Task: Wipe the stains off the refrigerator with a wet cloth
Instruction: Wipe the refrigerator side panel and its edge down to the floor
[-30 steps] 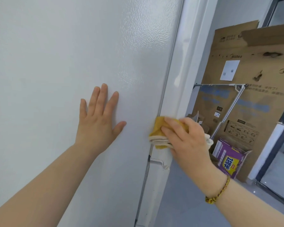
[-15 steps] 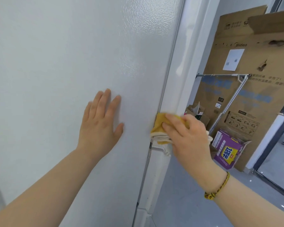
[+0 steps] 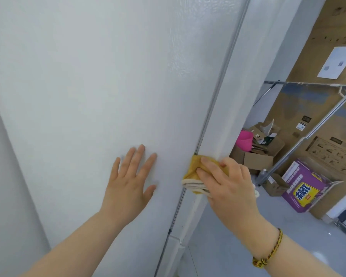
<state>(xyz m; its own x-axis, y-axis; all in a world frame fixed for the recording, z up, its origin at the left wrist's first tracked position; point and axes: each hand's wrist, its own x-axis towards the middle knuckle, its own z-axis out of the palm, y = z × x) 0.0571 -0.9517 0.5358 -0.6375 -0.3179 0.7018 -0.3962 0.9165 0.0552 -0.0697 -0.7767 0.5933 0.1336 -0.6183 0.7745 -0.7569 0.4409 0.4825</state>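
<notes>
Centre right of frame: cloth [image 3: 193,171], folded, yellow face over cream layers, pressed to the fridge [image 3: 88,96] exactly on the seam [image 3: 222,76] between broad side panel and narrow strip [image 3: 234,116]. Mostly covered by the right hand [image 3: 230,188], with fingers [image 3: 210,164] bent over the folds and bearing them against the white surface. Thumb hidden; a cream corner visible past the far side of the hand.

Left of the cloth and apart from it: left hand [image 3: 128,182], flat on the panel, fingers straight and spread, holding nothing. Apparently serves as a brace only.

Long axis of the seam: from the upper right of the frame down to the lower centre, slanted by the wide lens. Cloth astride that line, roughly midway along the visible run, with unwiped length both up-right and down-left of the grip.

Just below the cloth, on the strip: a few small dark specks, too small to tell as stains or fittings.

Likely next stroke, as judged: along the seam rather than across it, led by the right hand, the one on the line. Left hand nearer the panel, farther from the strip.

Possible snag: loose lower folds catching on the joint [image 3: 176,240] at lower centre.

Right background: rack [image 3: 308,134] and purple box [image 3: 306,186].
</notes>
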